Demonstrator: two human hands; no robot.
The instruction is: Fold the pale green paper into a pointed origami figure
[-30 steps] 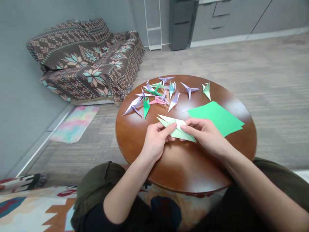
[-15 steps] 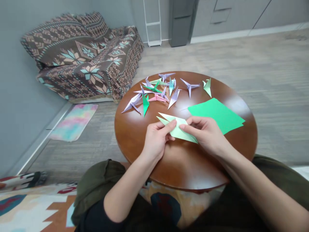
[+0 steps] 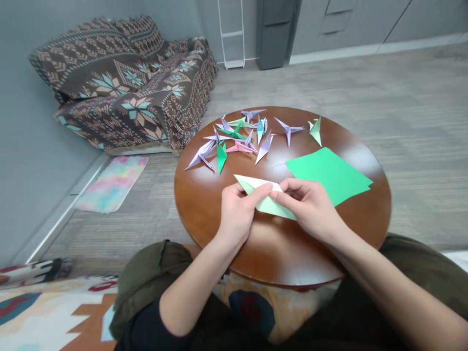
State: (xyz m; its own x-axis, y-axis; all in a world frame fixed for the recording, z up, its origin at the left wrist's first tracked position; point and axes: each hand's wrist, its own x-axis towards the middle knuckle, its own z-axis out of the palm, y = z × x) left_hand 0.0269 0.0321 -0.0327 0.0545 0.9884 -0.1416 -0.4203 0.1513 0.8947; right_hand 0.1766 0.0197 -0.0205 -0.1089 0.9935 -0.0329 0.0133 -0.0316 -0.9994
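Observation:
A pale green folded paper (image 3: pixel 274 207) is held between both hands above the near middle of the round table. It is a long diamond shape with a pointed tip at the far left. My left hand (image 3: pixel 239 207) pinches its left part, thumb on top and fingers mostly beneath. On the right part, my right hand (image 3: pixel 307 200) grips it with thumb and index finger close to my left thumb. The right end of the paper is partly hidden under my right hand. Flat green paper sheets (image 3: pixel 329 173) lie just beyond my right hand.
Several folded paper cranes, including a purple crane (image 3: pixel 288 130), a pink crane (image 3: pixel 239 147) and a green crane (image 3: pixel 221 157), cover the far left of the brown table (image 3: pixel 204 209). A light green crane (image 3: pixel 315 130) stands at the far right. A covered sofa (image 3: pixel 139 92) is beyond.
The two separate points at the paper's left end now lie together as one tip. My left thumb has slid right along the paper, nearer my right thumb.

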